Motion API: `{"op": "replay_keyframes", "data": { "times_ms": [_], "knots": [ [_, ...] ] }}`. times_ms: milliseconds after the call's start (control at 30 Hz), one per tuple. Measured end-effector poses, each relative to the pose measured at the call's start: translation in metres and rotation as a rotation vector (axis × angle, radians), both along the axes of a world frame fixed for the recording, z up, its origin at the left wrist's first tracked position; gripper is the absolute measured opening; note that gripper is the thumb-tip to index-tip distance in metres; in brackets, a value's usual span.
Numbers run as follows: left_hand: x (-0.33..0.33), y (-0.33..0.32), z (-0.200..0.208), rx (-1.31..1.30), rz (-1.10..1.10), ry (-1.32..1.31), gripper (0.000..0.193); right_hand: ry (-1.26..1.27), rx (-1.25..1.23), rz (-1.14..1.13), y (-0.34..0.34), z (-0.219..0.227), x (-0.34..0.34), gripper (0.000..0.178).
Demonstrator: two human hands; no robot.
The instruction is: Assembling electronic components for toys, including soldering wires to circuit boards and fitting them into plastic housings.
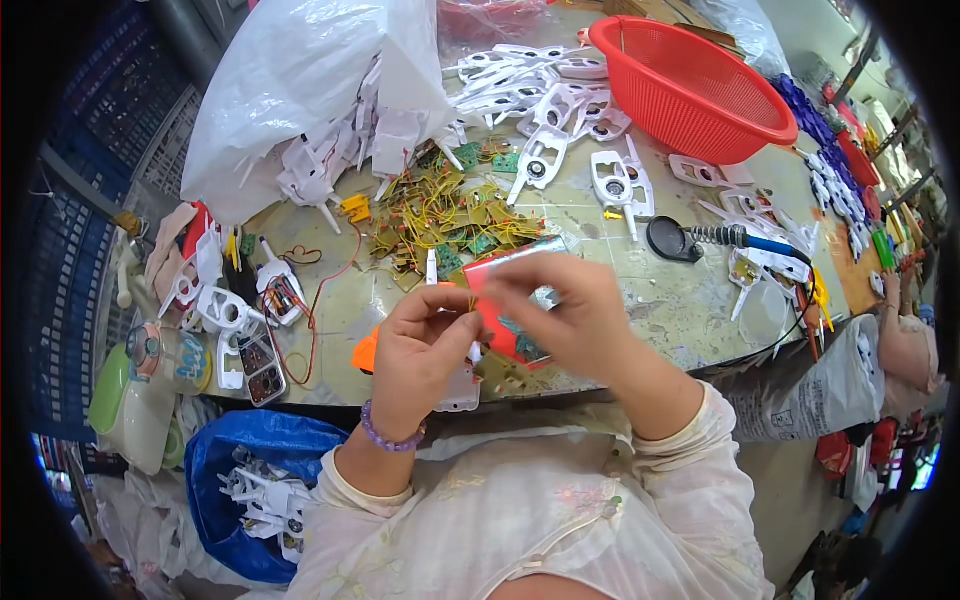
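Note:
Both my hands meet over the near middle of the table. My left hand, with a purple bead bracelet, is closed in a pinch; what sits between its fingertips is too small to make out. My right hand is curled close beside it, its fingers smeared by motion. Beneath them lie a red shiny-edged card or box and a white plastic piece, both partly hidden. An orange object lies left of my left hand. Just beyond is a heap of small green circuit boards with yellow wires.
White plastic housings spread across the back, some spilling from a white bag. A red basket stands far right. A blue-handled soldering iron rests in its holder at right. A blue bag of white parts hangs lower left.

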State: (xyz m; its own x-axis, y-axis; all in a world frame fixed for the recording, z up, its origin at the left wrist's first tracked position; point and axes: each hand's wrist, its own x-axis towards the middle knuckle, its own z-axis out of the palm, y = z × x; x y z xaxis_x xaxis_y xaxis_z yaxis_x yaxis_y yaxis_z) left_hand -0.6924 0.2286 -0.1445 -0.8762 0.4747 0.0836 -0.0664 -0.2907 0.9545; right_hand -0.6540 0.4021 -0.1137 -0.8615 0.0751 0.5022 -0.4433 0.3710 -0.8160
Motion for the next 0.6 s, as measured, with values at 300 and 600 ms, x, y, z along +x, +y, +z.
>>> {"op": "replay_keyframes", "data": {
  "times_ms": [300, 600],
  "knots": [
    [0.002, -0.002, 0.012, -0.117, 0.073, 0.038, 0.018, -0.683, 1.01, -0.848, 0.139, -0.088, -0.039, 0.018],
    [-0.005, -0.015, 0.014, -0.344, 0.212, 0.501, 0.013, 0.218, 0.127, -0.762, 0.132, -0.031, -0.026, 0.02]
  ]
}}
